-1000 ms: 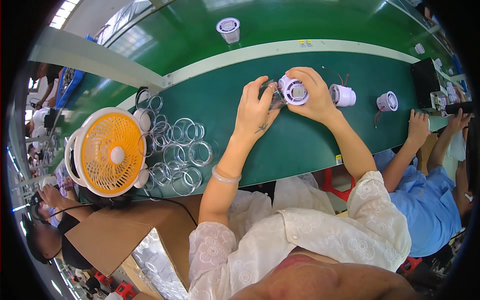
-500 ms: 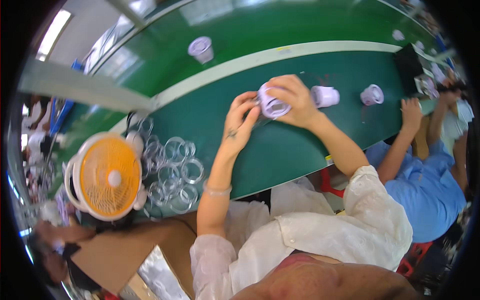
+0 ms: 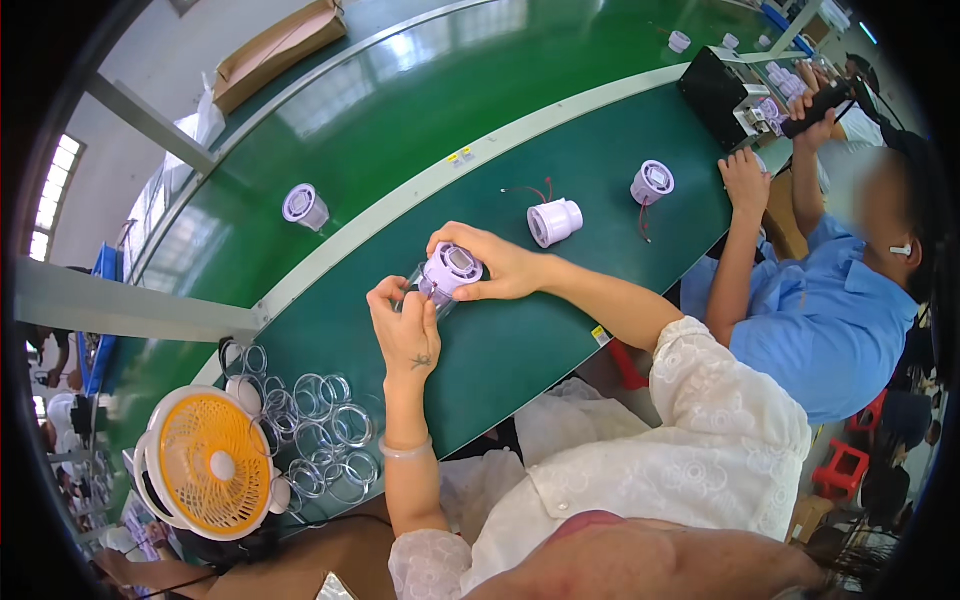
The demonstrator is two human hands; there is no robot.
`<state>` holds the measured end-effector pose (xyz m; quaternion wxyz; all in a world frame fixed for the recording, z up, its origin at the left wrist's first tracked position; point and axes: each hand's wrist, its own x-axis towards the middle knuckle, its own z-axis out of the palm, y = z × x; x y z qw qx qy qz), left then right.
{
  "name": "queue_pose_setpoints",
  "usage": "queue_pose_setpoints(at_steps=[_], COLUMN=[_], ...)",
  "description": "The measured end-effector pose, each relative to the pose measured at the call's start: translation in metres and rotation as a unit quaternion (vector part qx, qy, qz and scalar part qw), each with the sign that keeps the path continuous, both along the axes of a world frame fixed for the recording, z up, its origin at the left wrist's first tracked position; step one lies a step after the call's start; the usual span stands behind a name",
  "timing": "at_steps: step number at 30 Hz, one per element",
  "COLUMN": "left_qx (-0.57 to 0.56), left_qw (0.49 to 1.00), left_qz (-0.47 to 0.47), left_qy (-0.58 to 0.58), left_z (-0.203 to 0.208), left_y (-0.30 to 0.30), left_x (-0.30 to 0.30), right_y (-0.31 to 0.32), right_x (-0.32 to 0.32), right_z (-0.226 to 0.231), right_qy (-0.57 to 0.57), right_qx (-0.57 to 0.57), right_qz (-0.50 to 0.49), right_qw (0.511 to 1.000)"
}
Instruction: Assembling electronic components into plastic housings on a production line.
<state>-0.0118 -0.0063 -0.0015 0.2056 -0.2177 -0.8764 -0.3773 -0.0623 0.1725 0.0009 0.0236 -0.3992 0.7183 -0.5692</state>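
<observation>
**Both hands on a lilac housing above the green table**

A cardboard box [image 3: 275, 45] lies at the far side of the belt; what it holds cannot be seen. No other container shows its contents.

Since the earlier frames the view has swung, so the hands now sit near the middle of the picture and the orange fan [image 3: 212, 463] has dropped to the lower left; the grip itself is unchanged.

The lilac round housing [image 3: 452, 268] is held just above the table [image 3: 520, 350]. The right hand [image 3: 497, 263] wraps it from the right, fingers clamped on its side. The left hand [image 3: 405, 330] comes up from below, its fingers closed on a clear ring [image 3: 420, 298] at the housing's lower left edge. A pile of clear rings [image 3: 325, 430] lies beside the fan. Two more lilac housings [image 3: 553, 221] sit further right, well apart from the hands.
</observation>
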Motion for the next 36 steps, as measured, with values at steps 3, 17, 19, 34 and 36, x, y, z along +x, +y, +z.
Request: queue_pose_setpoints(at_steps=[3, 17, 19, 34, 36], left_qx=[0.016, 0.51, 0.389, 0.171, 0.117], left_qw=[0.995, 0.844, 0.895, 0.949, 0.982], left_qz=[0.009, -0.112, -0.097, -0.118, -0.047], left_qy=[0.096, -0.121, -0.194, -0.236, -0.139], left_z=[-0.005, -0.009, -0.002, 0.0, -0.003], left_y=[0.006, 0.013, 0.02, 0.023, 0.026], left_x=[-0.002, -0.006, 0.0, 0.01, 0.01], right_y=[-0.02, -0.006, -0.007, -0.018, -0.021], right_x=[0.016, 0.006, 0.007, 0.018, 0.02], right_z=[-0.014, -0.001, -0.003, 0.005, 0.004], right_qy=[0.021, -0.005, -0.047, -0.163, -0.184], right_qx=[-0.078, -0.144, -0.163, -0.201, -0.227], right_qz=[-0.072, -0.057, -0.046, -0.005, -0.012], right_qw=[0.994, 0.988, 0.984, 0.966, 0.956])
